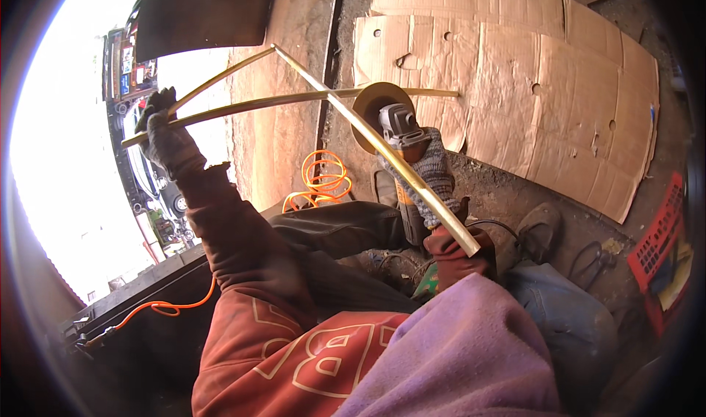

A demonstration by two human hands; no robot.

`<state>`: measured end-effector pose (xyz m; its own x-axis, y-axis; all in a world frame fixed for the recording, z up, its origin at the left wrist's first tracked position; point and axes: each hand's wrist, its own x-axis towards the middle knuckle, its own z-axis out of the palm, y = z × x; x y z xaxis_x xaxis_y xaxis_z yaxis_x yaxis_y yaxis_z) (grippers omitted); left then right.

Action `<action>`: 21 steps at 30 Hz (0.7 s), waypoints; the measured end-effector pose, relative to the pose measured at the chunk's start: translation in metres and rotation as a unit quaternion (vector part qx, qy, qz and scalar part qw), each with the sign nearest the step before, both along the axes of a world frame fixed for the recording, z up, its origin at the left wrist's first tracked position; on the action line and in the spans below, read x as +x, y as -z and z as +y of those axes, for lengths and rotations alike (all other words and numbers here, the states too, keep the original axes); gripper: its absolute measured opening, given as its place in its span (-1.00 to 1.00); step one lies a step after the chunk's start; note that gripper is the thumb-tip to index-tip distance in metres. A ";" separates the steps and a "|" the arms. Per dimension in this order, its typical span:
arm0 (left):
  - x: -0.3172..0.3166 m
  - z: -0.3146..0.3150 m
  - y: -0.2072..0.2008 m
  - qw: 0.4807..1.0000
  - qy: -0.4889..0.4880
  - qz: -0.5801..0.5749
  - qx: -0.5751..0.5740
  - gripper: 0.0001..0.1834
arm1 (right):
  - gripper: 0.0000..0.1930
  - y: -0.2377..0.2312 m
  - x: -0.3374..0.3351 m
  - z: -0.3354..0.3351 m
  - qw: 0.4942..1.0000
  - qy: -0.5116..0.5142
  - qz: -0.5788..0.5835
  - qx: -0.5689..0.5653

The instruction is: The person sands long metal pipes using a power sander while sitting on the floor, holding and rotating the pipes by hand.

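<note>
My left hand (168, 139), in a dark glove, is wrapped round gold-coloured metal tubing at the left. The tubing forms an A-like frame: a long bar (412, 173) slants toward me, a short bar (224, 77) meets its far end, and a crossbar (254, 104) runs between them and beyond. In a grey knitted glove, my right hand (432, 173) grips an angle grinder (401, 125) with an orange body. The long bar passes in front of this hand and hides part of it. The grinder's round disc (371, 108) is close to the crossbar; whether they touch I cannot tell.
Flattened cardboard sheets (507, 86) lie on the floor at the far right. A coiled orange hose (323, 178) is left of the grinder. At the right edge is a red perforated plastic case (657, 233). A dark panel (206, 12) stands at the far left, near a bright opening.
</note>
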<state>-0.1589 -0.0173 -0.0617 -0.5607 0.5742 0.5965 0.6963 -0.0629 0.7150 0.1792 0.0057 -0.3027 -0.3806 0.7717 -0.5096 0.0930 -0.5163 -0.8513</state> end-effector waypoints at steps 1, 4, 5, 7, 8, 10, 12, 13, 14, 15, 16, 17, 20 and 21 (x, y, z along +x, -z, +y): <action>0.002 -0.002 -0.002 1.000 -0.021 0.006 -0.017 -0.77 | -0.38 0.006 -0.002 0.000 1.000 -0.002 -0.003 -0.011; 0.000 -0.013 -0.009 0.996 -0.025 0.061 -0.053 -0.80 | -0.38 0.029 -0.006 0.001 0.999 0.006 0.014 -0.043; -0.001 -0.017 -0.010 0.994 -0.027 0.080 -0.064 -0.81 | -0.37 0.033 -0.003 0.000 0.996 0.024 0.040 -0.072; 0.002 -0.006 -0.004 0.994 -0.044 0.082 -0.051 -0.82 | -0.36 0.038 0.007 0.011 0.991 0.045 0.007 -0.125; 0.004 -0.001 -0.002 0.994 -0.048 0.081 -0.047 -0.82 | -0.36 0.042 0.008 0.009 0.991 0.051 0.004 -0.125; 0.009 0.002 -0.002 0.992 -0.088 0.079 -0.050 -0.82 | -0.37 0.049 0.002 0.000 0.972 -0.050 -0.135 0.185; 0.014 0.002 -0.006 0.991 -0.104 0.062 -0.049 -0.82 | -0.34 0.041 -0.003 -0.007 0.978 -0.052 -0.084 0.186; 0.015 0.003 -0.006 0.988 -0.142 0.033 -0.048 -0.83 | -0.30 0.027 -0.004 -0.007 0.999 0.027 0.018 0.036; 0.015 0.003 -0.005 0.982 -0.180 0.003 -0.047 -0.84 | -0.30 0.008 -0.004 -0.008 0.999 -0.011 -0.051 0.006; 0.013 0.001 -0.004 0.980 -0.184 0.032 -0.063 -0.84 | -0.32 -0.008 -0.005 -0.005 1.000 -0.004 -0.012 -0.016; 0.010 0.001 -0.004 0.981 -0.183 0.030 -0.064 -0.84 | -0.35 -0.015 -0.006 -0.004 0.999 0.002 0.026 -0.038; 0.008 0.000 -0.004 0.977 -0.211 -0.002 -0.046 -0.84 | -0.35 -0.011 -0.005 -0.004 0.999 0.002 0.024 -0.039; 0.003 -0.002 -0.004 0.970 -0.240 -0.024 -0.021 -0.84 | -0.48 0.034 -0.003 -0.005 0.993 0.078 0.056 -0.069; 0.005 -0.001 -0.002 0.973 -0.231 -0.012 -0.008 -0.84 | -0.49 0.046 0.003 -0.003 0.988 0.100 0.067 -0.097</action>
